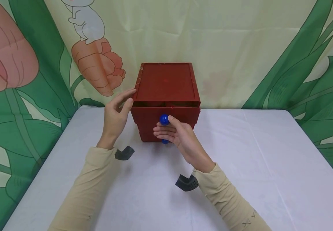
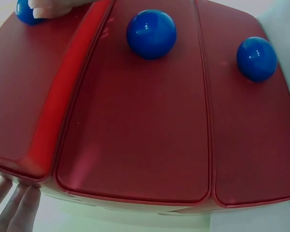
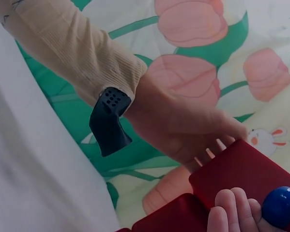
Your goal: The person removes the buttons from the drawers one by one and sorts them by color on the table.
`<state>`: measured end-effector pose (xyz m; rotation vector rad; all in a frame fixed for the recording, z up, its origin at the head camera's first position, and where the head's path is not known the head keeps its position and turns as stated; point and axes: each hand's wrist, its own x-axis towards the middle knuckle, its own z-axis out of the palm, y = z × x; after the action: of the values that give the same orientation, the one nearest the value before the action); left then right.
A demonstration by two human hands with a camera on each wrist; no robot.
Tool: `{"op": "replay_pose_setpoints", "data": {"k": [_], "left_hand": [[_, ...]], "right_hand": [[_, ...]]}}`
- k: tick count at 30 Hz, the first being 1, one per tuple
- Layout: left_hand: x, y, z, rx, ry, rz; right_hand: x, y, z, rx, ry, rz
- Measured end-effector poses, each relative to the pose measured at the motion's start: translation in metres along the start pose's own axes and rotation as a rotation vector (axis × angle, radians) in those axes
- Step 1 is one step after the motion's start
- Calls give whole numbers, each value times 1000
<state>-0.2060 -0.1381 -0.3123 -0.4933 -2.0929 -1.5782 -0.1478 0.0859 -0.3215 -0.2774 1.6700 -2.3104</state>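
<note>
Cabinet [image 1: 166, 81]: red, three drawers one above another, standing near the far edge of the table [image 1: 241, 179].
Top drawer [image 1: 144, 116]: sticks out a little from the cabinet, a dark gap showing above its front.
Top knob [image 1: 164, 119]: blue, round, on the front of the top drawer, between the right thumb and forefinger.
Right hand [image 1: 180, 136]: pinches the top knob with thumb and forefinger; its other fingers reach out below, across the cabinet's front.
Left hand [image 1: 115, 112]: spread, holding nothing, fingertips against the cabinet's left side near the upper front corner; whether the thumb touches, I cannot tell.
Middle drawer [image 2: 135, 121]: set further back than the top drawer; its blue middle knob [image 2: 151, 34] shows in the left wrist view.
Bottom drawer [image 2: 253, 135]: level with the middle drawer, with a blue bottom knob [image 2: 256, 59].
Sleeves [image 1: 230, 199]: beige on both arms, a black piece [image 1: 124, 153] at each cuff.
Backdrop [image 1: 241, 41]: pale cloth printed with leaves, a tulip, a carrot and a white rabbit.
</note>
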Motion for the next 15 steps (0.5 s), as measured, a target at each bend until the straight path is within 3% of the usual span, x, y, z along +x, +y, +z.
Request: {"op": "replay_pose_setpoints", "data": {"k": [15], "left_hand": [[-1,-3,0,-19,-5,12]], "right_hand": [[-11,-2,-1,-63,-30,16]]}}
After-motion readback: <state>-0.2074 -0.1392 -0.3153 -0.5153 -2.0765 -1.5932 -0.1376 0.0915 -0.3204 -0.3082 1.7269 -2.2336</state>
